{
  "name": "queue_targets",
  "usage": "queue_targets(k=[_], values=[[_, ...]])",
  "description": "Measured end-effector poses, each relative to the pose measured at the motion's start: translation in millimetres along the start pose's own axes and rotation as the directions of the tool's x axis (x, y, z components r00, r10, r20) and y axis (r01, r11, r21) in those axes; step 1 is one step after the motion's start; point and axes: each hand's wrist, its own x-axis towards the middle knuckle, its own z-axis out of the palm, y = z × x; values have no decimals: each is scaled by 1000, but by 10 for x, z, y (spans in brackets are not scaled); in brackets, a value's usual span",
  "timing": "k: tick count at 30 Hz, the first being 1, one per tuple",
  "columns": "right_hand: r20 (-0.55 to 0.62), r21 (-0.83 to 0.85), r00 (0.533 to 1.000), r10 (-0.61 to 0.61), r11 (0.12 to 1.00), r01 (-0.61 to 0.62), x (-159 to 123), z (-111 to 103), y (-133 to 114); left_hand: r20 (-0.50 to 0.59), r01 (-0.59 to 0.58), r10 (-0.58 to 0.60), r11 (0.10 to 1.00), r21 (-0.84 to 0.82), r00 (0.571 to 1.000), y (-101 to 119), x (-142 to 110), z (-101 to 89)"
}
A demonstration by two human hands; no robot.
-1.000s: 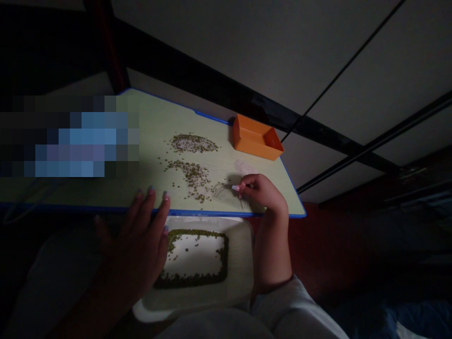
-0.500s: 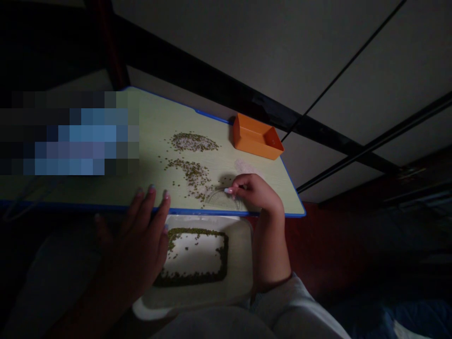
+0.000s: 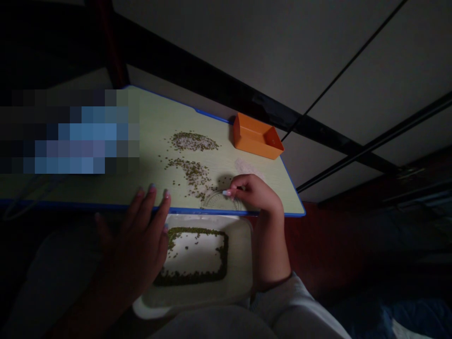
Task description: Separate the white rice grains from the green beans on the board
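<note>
My right hand [image 3: 256,190] pinches a clear semicircular protractor [image 3: 221,201] between thumb and fingers. The protractor stands on the pale green tabletop [image 3: 148,122] near its front edge. At its left lies a loose heap of green beans mixed with white grains [image 3: 197,175]. A second mixed heap [image 3: 194,141] lies farther back. Just beyond my right hand is a small patch of white grains [image 3: 247,167]. My left hand [image 3: 141,235] is open, fingers spread, at the table's front edge, partly covering a white tub [image 3: 242,263] with green beans along its bottom edges.
An orange open box [image 3: 257,147] stands at the back right of the table. A blurred-out bluish patch [image 3: 84,136] covers the table's left side. Pale panels [image 3: 282,56] with dark strips rise behind. Reddish floor [image 3: 318,245] shows at right.
My right hand has moved a little to the left with the protractor, toward the nearer mixed heap. My left hand has stayed in place.
</note>
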Motion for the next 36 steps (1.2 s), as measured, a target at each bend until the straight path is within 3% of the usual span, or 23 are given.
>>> queue_targets(k=[20, 36], values=[[-29, 5, 999, -17, 1000, 17, 17, 28, 11, 7, 57, -57, 998, -35, 998, 101, 6, -89], [-13, 51, 1000, 19, 999, -19, -36, 44, -25, 15, 56, -55, 998, -40, 998, 42, -17, -28]])
